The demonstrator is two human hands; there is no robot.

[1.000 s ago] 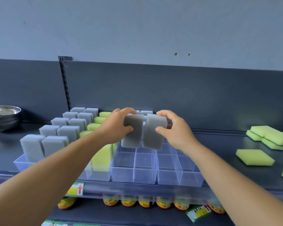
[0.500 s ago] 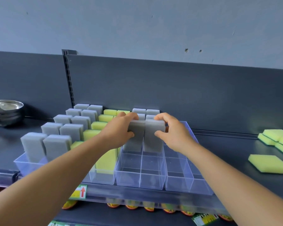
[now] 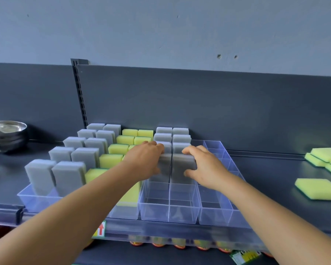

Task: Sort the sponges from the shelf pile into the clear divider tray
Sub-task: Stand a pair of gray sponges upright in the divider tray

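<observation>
The left hand [image 3: 144,159] grips one grey sponge [image 3: 164,167] upright in the clear divider tray [image 3: 182,213]. Beside it, the right hand [image 3: 203,165] grips another grey sponge [image 3: 183,165]

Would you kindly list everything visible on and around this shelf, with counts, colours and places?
clear divider tray: one, transparent, on the shelf front, middle.
grey sponges: ten upright in the tray's two left columns; six more upright in the middle columns behind the hands.
yellow sponges: about eight visible, upright between the grey groups, some hidden by the arm.
held grey sponges: two, side by side, going into the middle columns.
loose yellow sponges: one flat at right, a small pile behind it.
metal bowls: stacked, silver, far left.
shelf: one, dark grey.
left hand: grips the left held sponge.
right hand: grips the right one.
</observation>
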